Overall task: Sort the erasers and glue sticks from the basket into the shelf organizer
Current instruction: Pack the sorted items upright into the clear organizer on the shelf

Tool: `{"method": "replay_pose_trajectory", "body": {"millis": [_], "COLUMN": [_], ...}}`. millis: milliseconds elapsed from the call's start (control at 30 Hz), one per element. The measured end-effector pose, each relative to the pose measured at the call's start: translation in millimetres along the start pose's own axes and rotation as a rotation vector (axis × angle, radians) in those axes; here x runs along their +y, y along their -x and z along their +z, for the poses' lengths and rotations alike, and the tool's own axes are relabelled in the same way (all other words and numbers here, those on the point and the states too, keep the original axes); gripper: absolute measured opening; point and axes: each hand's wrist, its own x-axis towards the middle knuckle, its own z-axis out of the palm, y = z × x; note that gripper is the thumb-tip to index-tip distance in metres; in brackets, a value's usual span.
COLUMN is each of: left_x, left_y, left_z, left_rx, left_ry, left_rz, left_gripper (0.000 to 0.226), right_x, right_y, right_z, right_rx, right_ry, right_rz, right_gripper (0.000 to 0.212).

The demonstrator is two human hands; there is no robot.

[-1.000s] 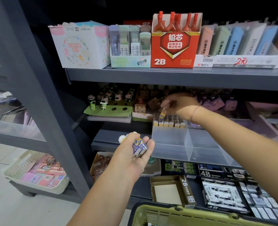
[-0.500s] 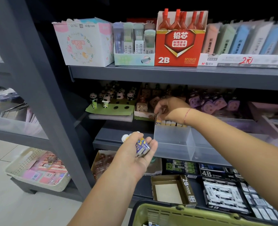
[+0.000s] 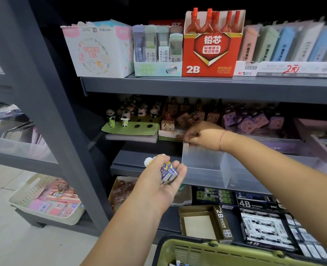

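My left hand (image 3: 161,181) is palm up in front of the middle shelf and holds several small wrapped erasers (image 3: 168,171), blue, yellow and white, with a white glue-stick cap (image 3: 149,160) poking out behind the thumb. My right hand (image 3: 201,134) reaches into the back left compartment of the clear plastic organizer (image 3: 204,166), fingers bent down over the items there; what it pinches is hidden. The olive green basket (image 3: 216,252) sits at the bottom edge, its contents mostly out of view.
Panda figures (image 3: 128,114) and brown and purple novelty items stand behind the organizer. The upper shelf carries a red 2B lead box (image 3: 210,47) and pastel boxes. Below lie 4B and 2B eraser boxes (image 3: 206,221). A cream basket (image 3: 43,202) sits low at left beside a grey upright.
My right hand has lowered from above the row of erasers down into the organizer's back left compartment, covering them. My left hand has stayed put with its erasers.
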Motion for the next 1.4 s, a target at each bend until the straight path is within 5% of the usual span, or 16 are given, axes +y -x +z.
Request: {"method": "replay_pose_trajectory", "body": {"millis": [367,500,600,867,933,1000,1133,1400], "left_x": [-0.5,-1.3,-2.9,-2.9,-2.0,-1.9,-2.2,-2.6], "left_y": [-2.3,-0.4,0.0,-3.1,-5.1,-5.9,-6.7,-7.8], "left_z": [-1.3,0.9,2.2,1.7,-0.8,-2.3,-2.2,-2.6], "left_rx": [-0.067,-0.126,-0.142,-0.122,-0.084,-0.061,-0.05,-0.04], "left_ry": [-0.009,0.016,0.003,-0.045,-0.072,-0.081,-0.083,-0.096], "left_rz": [-0.006,-0.017,-0.006,0.01,0.011,0.004,-0.007,-0.016], "left_gripper": [0.014,0.019,0.016,0.022,0.019,0.018,0.024,0.018], "right_x": [0.2,-22.5,-28.2,-21.9,-14.7,-5.8,4.7,10.7], "right_y": [9.7,35.2,47.3,42.3,34.7,27.2,20.7,11.5], "right_z": [-3.2,-7.1,-0.7,-16.3,-28.4,-38.5,-36.6,-2.8], "right_rx": [0.033,-0.103,-0.229,-0.033,0.152,0.266,0.208,0.17], "right_ry": [0.025,-0.524,-0.642,-0.923,-0.848,-0.514,-0.152,-0.288], "right_rz": [0.007,-0.027,-0.08,0.118,0.178,0.217,0.188,0.172], "right_gripper": [0.032,0.028,0.027,0.013,0.013,0.015,0.017,0.017]}}
